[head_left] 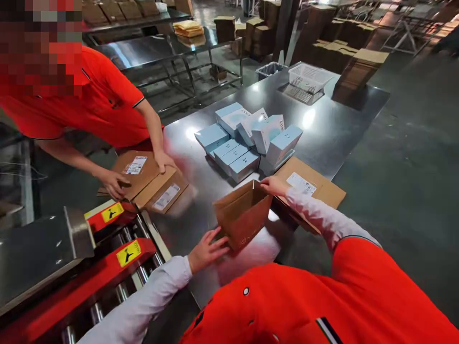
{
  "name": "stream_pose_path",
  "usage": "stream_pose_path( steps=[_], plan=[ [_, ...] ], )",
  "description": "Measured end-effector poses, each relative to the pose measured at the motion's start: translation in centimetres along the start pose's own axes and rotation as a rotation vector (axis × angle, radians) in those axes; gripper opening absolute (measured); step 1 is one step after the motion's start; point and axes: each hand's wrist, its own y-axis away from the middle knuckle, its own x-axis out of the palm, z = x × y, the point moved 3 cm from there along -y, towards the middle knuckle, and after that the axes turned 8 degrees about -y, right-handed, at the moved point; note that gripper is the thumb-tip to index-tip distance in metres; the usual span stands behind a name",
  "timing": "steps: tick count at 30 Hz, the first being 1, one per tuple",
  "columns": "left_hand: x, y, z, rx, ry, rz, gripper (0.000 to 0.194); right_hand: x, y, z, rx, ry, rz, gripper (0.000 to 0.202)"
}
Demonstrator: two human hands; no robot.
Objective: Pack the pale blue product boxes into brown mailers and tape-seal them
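Observation:
A small brown cardboard box (247,222) stands tilted on the steel table, its top open toward me. My right hand (276,185) grips its upper right edge, fingers closed on the rim. Beside the lower left end of the box is my left hand (208,249), fingers spread; whether they touch the cardboard I cannot tell. Several light blue and white boxes (244,162) lie piled just beyond it. Under my right forearm rests a flattened carton (322,188) with a white label (301,184).
At left, a co-worker in red has both hands on labelled cartons (163,191). A red-edged roller conveyor (122,291) runs along my left. On the steel table (319,143) stand a white plastic basket (310,78) and stacked flat cartons (362,71) at the far end.

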Motion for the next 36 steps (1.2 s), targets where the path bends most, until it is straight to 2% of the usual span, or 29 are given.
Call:
stream_pose_path(
  steps=[2,3,4,6,8,10,11,12,14,15,17,19,20,22,24,25,26,27,28,30,31,32,34,36],
  plan=[
    [3.0,0.5,3.6,-0.255,-0.044,0.029,0.031,0.4,1.4,-0.3,-0.024,0.167,0.075,0.025],
    [3.8,-0.6,6.0,-0.407,-0.083,0.038,0.029,0.9,2.4,-0.6,-0.042,0.273,0.107,0.022],
    [4.2,-2.6,8.5,-0.553,-0.129,0.034,0.029,1.6,3.4,-1.0,-0.067,0.373,0.125,0.022],
    [4.4,-9.2,12.7,-0.72,-0.209,0.021,0.042,3.0,5.5,-1.8,-0.118,0.469,0.106,0.029],
    [4.8,-17.5,15.2,-0.757,-0.236,0.036,0.064,4.1,6.9,-2.6,-0.15,0.404,0.026,0.033],
    [5.7,-24.8,16.0,-0.768,-0.234,0.065,0.077,4.7,7.6,-3.1,-0.179,0.301,-0.094,0.035],
    [6.3,-27.5,15.9,-0.768,-0.23,0.096,0.079,4.8,7.7,-3.3,-0.2,0.244,-0.147,0.035],
    [7.1,-29.2,15.5,-0.766,-0.224,0.141,0.079,4.8,7.6,-3.4,-0.23,0.181,-0.188,0.035],
    [8.4,-30.3,14.2,-0.732,-0.212,0.242,0.071,4.8,7.3,-3.4,-0.298,0.044,-0.224,0.033],
    [8.8,-29.7,13.5,-0.691,-0.202,0.281,0.066,4.9,7.0,-3.4,-0.32,-0.023,-0.225,0.032],
    [8.5,-26.8,12.1,-0.608,-0.157,0.303,0.063,5.1,6.6,-3.5,-0.314,-0.146,-0.216,0.032],
    [6.4,-22.3,11.1,-0.642,-0.081,0.202,0.058,5.4,6.1,-3.6,-0.264,-0.235,-0.184,0.034],
    [4.6,-19.6,10.7,-0.707,-0.035,0.095,0.056,5.7,5.9,-3.6,-0.232,-0.266,-0.155,0.035],
    [-0.1,-14.0,9.6,-0.848,0.056,-0.22,0.059,6.2,5.5,-3.5,-0.156,-0.312,-0.093,0.038],
    [-5.2,-9.0,7.5,-0.879,0.154,-0.514,0.071,6.6,5.1,-3.4,-0.074,-0.356,-0.058,0.039],
    [-7.4,-7.1,6.0,-0.852,0.196,-0.588,0.076,6.7,4.9,-3.3,-0.043,-0.378,-0.057,0.039],
    [-9.2,-5.6,4.5,-0.813,0.223,-0.593,0.078,6.9,4.7,-3.2,-0.019,-0.396,-0.06,0.039],
    [-10.5,-4.6,2.9,-0.769,0.233,-0.53,0.074,7.0,4.6,-3.2,-0.003,-0.411,-0.064,0.039],
    [-11.3,-4.0,1.3,-0.725,0.226,-0.412,0.067,7.2,4.5,-3.1,0.004,-0.422,-0.068,0.04],
    [-11.6,-3.2,-1.3,-0.684,0.16,-0.121,0.053,7.5,4.6,-3.1,0.001,-0.439,-0.075,0.042],
    [-11.3,-2.7,-2.2,-0.709,0.105,-0.002,0.052,7.7,4.7,-3.1,-0.005,-0.446,-0.083,0.043],
    [-11.0,-2.1,-2.8,-0.774,0.038,0.075,0.054,7.8,5.0,-3.1,-0.015,-0.449,-0.093,0.045],
    [-10.3,-0.5,-3.4,-0.974,-0.072,0.155,0.059,8.1,5.6,-3.0,-0.031,-0.439,-0.113,0.047],
    [-9.1,0.9,-3.8,-1.116,-0.029,0.256,0.057,8.4,5.9,-2.6,-0.05,-0.402,-0.075,0.048]
  ],
)
